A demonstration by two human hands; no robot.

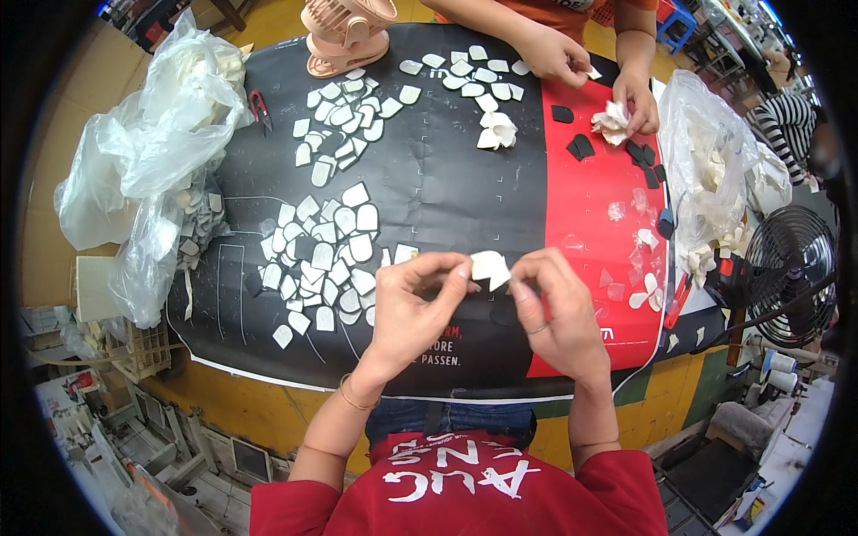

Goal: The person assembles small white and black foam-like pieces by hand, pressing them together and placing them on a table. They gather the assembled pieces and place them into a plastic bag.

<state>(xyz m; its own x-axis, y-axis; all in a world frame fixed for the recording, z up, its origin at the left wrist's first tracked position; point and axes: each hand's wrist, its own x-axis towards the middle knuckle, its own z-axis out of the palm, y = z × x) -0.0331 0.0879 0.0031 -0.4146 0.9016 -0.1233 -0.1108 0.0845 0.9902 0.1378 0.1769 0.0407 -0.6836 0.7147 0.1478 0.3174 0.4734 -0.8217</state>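
Note:
Between my hands, above the table, is a small white piece point(489, 267) with a rounded edge, like the many loose ones around it. My left hand point(413, 308) pinches its left edge between thumb and forefinger. The fingertips of my right hand point(560, 313) are closed at its lower right corner, where part of it sticks out like a flap. To the left of my left hand lies a loose heap of white rounded pieces point(361, 247). Another white piece point(405, 254) lies just behind my left fingers.
Across the table, a co-worker's hands point(556, 58) handle white scraps point(611, 122). Black pieces point(581, 146) lie on the red area. Plastic bags point(147, 134) stand at left, another point(702, 147) at right. Around the edges are a fan point(792, 268), snips point(260, 109) and a red cutter point(677, 302).

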